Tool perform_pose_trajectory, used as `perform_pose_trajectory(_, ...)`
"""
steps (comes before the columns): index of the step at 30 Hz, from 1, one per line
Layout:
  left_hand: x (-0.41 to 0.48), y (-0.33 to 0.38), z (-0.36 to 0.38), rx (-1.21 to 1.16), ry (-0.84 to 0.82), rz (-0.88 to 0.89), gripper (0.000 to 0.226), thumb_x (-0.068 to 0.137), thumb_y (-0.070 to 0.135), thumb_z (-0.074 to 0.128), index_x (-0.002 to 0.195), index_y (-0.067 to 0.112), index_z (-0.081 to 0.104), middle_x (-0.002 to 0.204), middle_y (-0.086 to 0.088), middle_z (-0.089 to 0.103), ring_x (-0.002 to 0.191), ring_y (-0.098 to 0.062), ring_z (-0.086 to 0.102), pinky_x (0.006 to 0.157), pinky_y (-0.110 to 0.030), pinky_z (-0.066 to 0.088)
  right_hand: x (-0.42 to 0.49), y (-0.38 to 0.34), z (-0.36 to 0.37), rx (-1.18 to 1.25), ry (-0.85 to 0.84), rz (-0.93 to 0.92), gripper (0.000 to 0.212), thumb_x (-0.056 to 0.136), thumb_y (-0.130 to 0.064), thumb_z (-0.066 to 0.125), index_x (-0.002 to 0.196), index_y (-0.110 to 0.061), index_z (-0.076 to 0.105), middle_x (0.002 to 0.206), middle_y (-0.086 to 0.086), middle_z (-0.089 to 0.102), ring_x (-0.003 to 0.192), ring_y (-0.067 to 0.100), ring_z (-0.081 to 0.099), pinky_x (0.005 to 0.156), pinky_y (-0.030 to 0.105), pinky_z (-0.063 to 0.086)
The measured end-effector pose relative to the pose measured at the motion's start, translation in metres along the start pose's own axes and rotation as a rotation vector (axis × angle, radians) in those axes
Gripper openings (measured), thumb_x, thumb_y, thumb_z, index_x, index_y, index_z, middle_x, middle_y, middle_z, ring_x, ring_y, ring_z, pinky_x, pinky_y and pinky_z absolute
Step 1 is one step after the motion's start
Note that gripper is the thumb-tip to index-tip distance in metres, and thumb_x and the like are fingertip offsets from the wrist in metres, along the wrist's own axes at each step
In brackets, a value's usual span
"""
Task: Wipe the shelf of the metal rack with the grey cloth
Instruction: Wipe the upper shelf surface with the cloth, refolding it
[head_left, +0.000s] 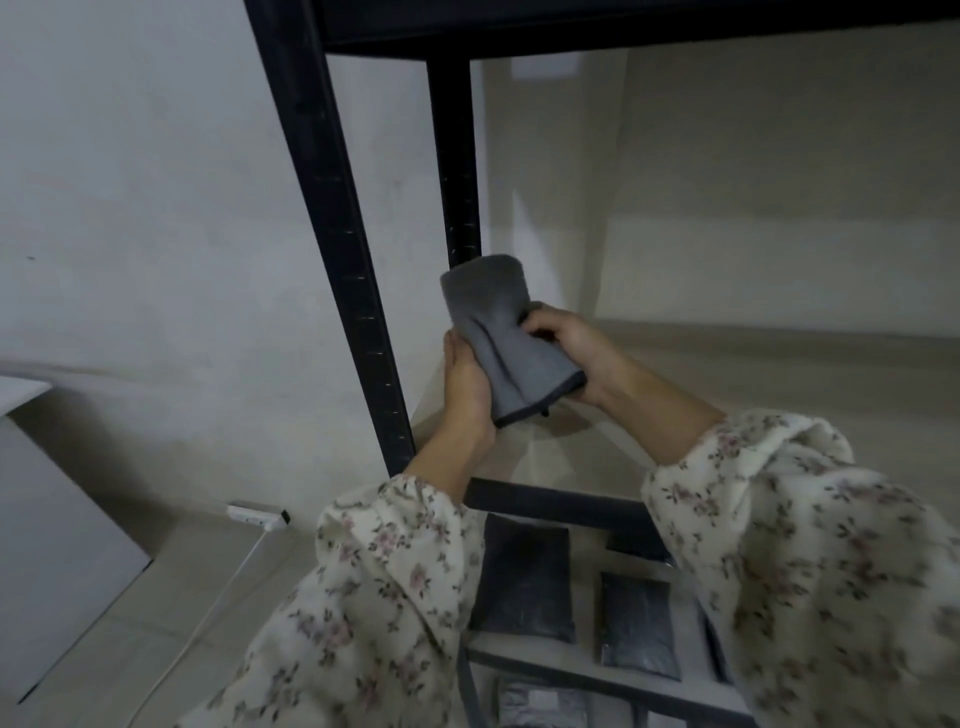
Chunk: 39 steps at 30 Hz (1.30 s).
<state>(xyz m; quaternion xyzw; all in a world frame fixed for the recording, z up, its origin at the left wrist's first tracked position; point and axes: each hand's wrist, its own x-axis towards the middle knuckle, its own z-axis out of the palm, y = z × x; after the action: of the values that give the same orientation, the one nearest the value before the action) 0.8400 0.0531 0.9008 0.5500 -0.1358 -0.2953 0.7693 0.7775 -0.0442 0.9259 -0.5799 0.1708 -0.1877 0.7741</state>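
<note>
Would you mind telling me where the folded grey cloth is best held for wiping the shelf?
I'd grip the grey cloth across its middle from above with the right hand, palm flat over the fold. It is folded into a long pad, so this probably keeps the layers together against the shelf.

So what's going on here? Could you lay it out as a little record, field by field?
cloth: grey cloth, folded, held in the air above the shelf
left hand: left hand supports the cloth from below
right hand: right hand grips its right edge
shelf: pale shelf of the black metal rack, not yet touched by the cloth
below: dark packets on a lower level
floor: white cable
</note>
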Motion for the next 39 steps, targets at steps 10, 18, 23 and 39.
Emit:
perform_pose_trajectory(10, -0.017, 0.014, -0.003, 0.509, -0.201, 0.468, 0.067, 0.07, 0.048, 0.071, 0.121, 0.029, 0.033, 0.12, 0.006, 0.047, 0.107, -0.006, 0.049, 0.084, -0.013, 0.044, -0.002, 0.007, 0.0, -0.595, 0.201, -0.095, 0.026, 0.083, -0.008, 0.06, 0.102, -0.002, 0.044, 0.105, 0.016, 0.053, 0.096, 0.029, 0.053, 0.082, 0.037, 0.047)
perform_pose_trajectory(18, -0.015, 0.021, -0.016, 1.564, 0.274, 0.534, 0.04, 0.092, 0.02, 0.046, 0.129, 0.007, 0.039, 0.132, -0.014, 0.031, 0.1, -0.036, 0.046, 0.065, -0.039, 0.033, -0.024, 0.031, -0.038, -0.967, 0.163, -0.185, 0.018, 0.079, -0.041, 0.06, 0.088, -0.029, 0.051, 0.085, -0.006, 0.057, 0.085, 0.019, 0.056, 0.076, 0.042, 0.049)
perform_pose_trajectory(23, -0.007, 0.012, -0.023, 2.102, 0.122, 0.138, 0.066, 0.075, 0.012, 0.068, 0.129, 0.012, 0.03, 0.134, -0.013, 0.028, 0.116, -0.034, 0.038, 0.077, -0.038, 0.042, -0.033, 0.054, -0.067, -1.272, 0.221, -0.317, 0.018, 0.087, -0.043, 0.049, 0.098, -0.03, 0.057, 0.098, -0.011, 0.045, 0.106, 0.019, 0.046, 0.087, 0.036, 0.037)
perform_pose_trajectory(39, -0.018, 0.002, -0.013, 1.956, 0.187, 0.335, 0.043, 0.09, 0.015, 0.044, 0.131, 0.001, 0.037, 0.132, -0.016, 0.038, 0.11, -0.032, 0.047, 0.067, -0.035, 0.032, -0.055, 0.068, -0.069, -1.42, 0.146, -0.427, 0.053, 0.089, -0.056, 0.024, 0.12, -0.027, 0.054, 0.121, -0.005, 0.052, 0.108, 0.014, 0.048, 0.089, 0.028, 0.035)
